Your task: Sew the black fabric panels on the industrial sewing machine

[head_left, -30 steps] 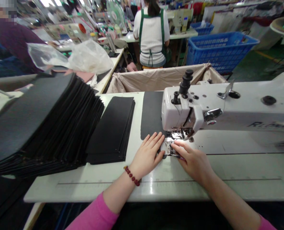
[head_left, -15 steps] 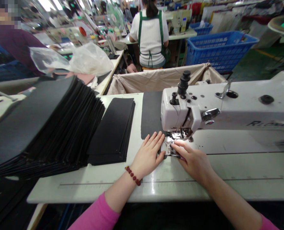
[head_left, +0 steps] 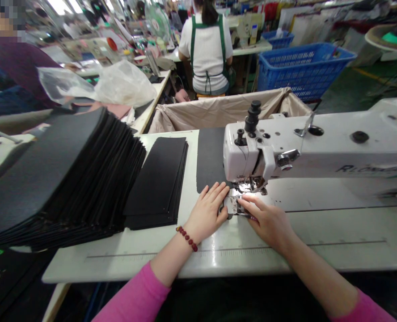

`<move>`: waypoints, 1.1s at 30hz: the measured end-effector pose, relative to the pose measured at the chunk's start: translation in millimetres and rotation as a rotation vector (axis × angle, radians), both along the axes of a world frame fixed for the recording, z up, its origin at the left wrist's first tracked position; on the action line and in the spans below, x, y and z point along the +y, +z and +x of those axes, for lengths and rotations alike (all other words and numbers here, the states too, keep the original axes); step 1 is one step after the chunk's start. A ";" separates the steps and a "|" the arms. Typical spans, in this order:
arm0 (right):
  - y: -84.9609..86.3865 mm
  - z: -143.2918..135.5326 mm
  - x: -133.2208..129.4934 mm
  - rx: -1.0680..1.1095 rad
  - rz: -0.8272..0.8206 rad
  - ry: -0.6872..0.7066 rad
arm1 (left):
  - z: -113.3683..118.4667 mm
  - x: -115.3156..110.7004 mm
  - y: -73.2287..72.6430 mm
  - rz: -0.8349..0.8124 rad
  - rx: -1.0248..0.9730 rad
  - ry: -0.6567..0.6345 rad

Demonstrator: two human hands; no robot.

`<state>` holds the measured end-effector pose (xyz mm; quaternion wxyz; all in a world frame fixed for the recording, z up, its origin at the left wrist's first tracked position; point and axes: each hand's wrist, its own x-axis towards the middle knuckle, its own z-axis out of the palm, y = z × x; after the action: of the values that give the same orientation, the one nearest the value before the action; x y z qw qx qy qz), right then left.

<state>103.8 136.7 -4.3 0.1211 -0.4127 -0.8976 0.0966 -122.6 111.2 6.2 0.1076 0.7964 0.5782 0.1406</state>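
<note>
A flat black panel (head_left: 209,156) lies on the machine bed, its near right end reaching under the sewing machine head (head_left: 240,152). My left hand (head_left: 207,208) rests palm down with fingers stretched out, its fingertips on the panel's near edge, just left of the presser foot (head_left: 248,184). My right hand (head_left: 268,221) is close in front of the foot, fingertips at the shiny metal plate (head_left: 232,203). Its fingers are drawn together around a small dark purplish thing, mostly hidden. Left of the panel sits a low stack of black pieces (head_left: 156,179).
A tall stack of larger black pieces (head_left: 67,165) fills the left side. Behind the table hangs a beige cloth bin (head_left: 198,112). Farther back are a blue basket (head_left: 302,67), clear plastic bags (head_left: 124,82) and a seated person in a green apron (head_left: 208,53).
The view has shifted slightly, so the machine sits a little further left. Both hands keep nearly the same place beside the presser foot, and the panel shows no clear movement.
</note>
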 end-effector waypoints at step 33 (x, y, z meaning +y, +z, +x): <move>9.8 2.2 -6.0 0.146 -0.030 -0.035 | 14.0 -61.8 9.1 0.097 0.055 0.077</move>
<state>106.0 130.8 5.5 0.1820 -0.4220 -0.8774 0.1376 -108.5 49.4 15.3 0.0474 0.7814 0.6037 0.1507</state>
